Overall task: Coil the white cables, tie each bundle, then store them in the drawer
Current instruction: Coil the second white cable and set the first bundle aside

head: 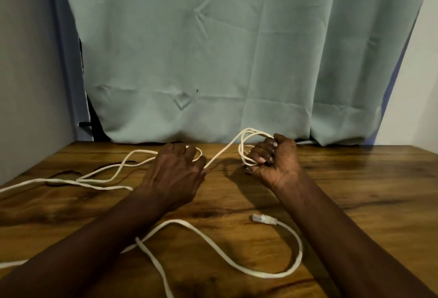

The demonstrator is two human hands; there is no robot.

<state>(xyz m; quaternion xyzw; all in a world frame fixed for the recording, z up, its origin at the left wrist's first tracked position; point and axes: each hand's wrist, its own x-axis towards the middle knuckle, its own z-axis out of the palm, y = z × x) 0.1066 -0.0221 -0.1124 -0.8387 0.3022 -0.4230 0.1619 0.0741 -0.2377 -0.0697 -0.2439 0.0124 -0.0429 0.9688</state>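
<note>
From my remote seat, far left, the slack of the round cable snakes across the table, its far end cut off by the frame edge. My left hand lies palm down over it, fingers bent, and pinches the strand, which rises taut toward the right. There my right hand is fisted round a few small loops, the coil, held just above the table. This cable looks light and limp yet springy (loops will pop open if the grip loosens), so I judge it is best taken close to the coil and fed a short length at a time. Nearer me, the flat cable lies loose between my forearms, its plug free on the wood; it would kink if twisted, so it should be lifted by the plug end. No drawer or ties show, my left forearm covers part of the flat cable, and the round cable's plug under my right hand is hard to make out.
</note>
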